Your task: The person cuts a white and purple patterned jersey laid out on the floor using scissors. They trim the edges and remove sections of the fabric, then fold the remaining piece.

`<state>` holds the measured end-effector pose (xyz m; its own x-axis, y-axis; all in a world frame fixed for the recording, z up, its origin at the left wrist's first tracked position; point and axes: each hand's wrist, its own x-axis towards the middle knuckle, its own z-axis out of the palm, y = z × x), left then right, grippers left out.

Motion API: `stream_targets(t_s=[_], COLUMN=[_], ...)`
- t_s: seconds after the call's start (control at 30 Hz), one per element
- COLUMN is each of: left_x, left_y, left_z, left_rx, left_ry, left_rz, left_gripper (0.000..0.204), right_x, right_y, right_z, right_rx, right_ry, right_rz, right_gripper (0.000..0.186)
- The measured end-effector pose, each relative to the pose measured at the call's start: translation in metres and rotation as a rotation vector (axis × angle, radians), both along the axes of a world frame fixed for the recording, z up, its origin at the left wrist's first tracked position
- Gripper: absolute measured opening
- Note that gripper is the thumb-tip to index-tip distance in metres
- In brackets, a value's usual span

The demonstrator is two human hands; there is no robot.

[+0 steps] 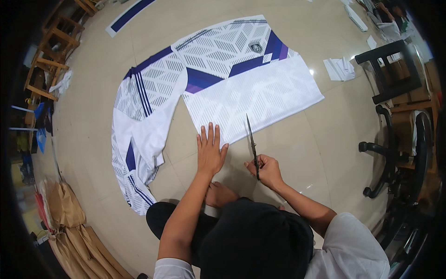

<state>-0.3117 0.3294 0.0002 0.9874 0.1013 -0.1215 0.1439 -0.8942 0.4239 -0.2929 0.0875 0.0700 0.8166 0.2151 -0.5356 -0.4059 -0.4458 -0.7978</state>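
A folded piece of white fabric (260, 95) with grey line patterns and purple and navy bands lies flat on the tiled floor in front of me. My left hand (211, 151) rests palm down, fingers spread, its fingertips over the near left corner of the fabric. With my right hand (265, 171) I hold a pair of dark scissors (253, 146) by the handles. The blades point away from me and look closed, their tips over the fabric's near edge. Left of this piece, a patterned white garment part (144, 102) with navy stripes lies curved and bunched.
Black chair legs (388, 149) and a dark stool (390, 69) stand at the right. White scraps (339, 69) lie near them. A navy strip (130, 17) is at the far left. Wooden stools (55, 51) and brown paper bundles (67, 204) line the left side.
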Motion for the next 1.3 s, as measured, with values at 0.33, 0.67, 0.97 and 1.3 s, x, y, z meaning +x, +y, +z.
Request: stream_targets(t_s=[0.33,0.67,0.97,1.3], left_x=[0.04,0.139,0.161,0.159], left_y=[0.087,0.243,0.275,0.281], left_z=[0.016,0.005,-0.015,-0.022], left_rx=[-0.1,0.03,0.105,0.058], left_ry=[-0.228,-0.238,-0.166,-0.215], left_rz=[0.178,0.145,0.123,0.131], left_gripper=[0.065,0.055,0.06,0.058], right_x=[0.018,-0.004,0.017,0.036], right_y=[0.111,0.246,0.315,0.355], right_z=[0.012,-0.02,-0.024,-0.026], right_rx=[0.382,0.368,0.264,0.379], right_ry=[0.31,0.528,0.456,0.439], right_rz=[-0.006,-0.072,-0.183,-0.387], right_gripper=[0.045,0.053,0.051,0.051])
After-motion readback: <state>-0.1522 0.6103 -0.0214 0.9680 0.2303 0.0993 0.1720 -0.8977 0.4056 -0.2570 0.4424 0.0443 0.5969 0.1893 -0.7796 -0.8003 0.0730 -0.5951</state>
